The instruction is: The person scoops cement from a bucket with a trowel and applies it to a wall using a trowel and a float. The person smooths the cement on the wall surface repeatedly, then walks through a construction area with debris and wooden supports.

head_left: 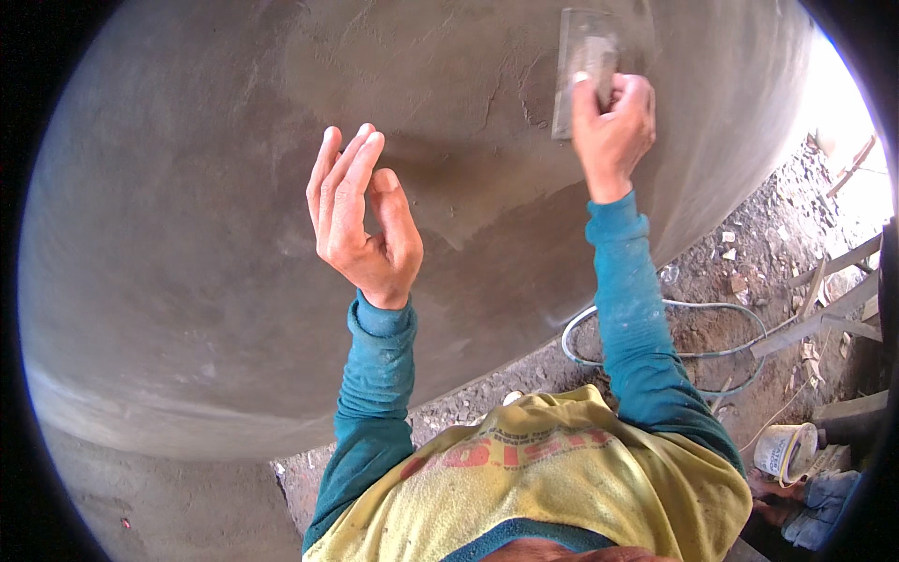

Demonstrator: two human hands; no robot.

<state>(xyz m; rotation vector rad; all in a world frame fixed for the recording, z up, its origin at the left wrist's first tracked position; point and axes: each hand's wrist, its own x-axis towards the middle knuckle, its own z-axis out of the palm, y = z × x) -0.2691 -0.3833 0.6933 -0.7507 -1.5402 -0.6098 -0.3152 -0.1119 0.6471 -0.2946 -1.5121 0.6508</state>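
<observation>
Clearly, what matters most is how the trowel [582, 58] lies to the right hand [613, 131], at the upper right of the frame. Its flat blade stands with its long axis running nearly up and down the picture, against or just over the grey wall [281, 309]; which of the two cannot be told. The right fingers are closed around its handle [599, 67], the thumb along the handle's left side, so the blade shows mainly above and to the left of the knuckles. The left hand [361, 220], left of the upper middle of the frame, is well apart from the tool and holds nothing: its fingers point up, close together and loosely curved, the thumb beside them. Whether it touches the wall is unclear.
</observation>
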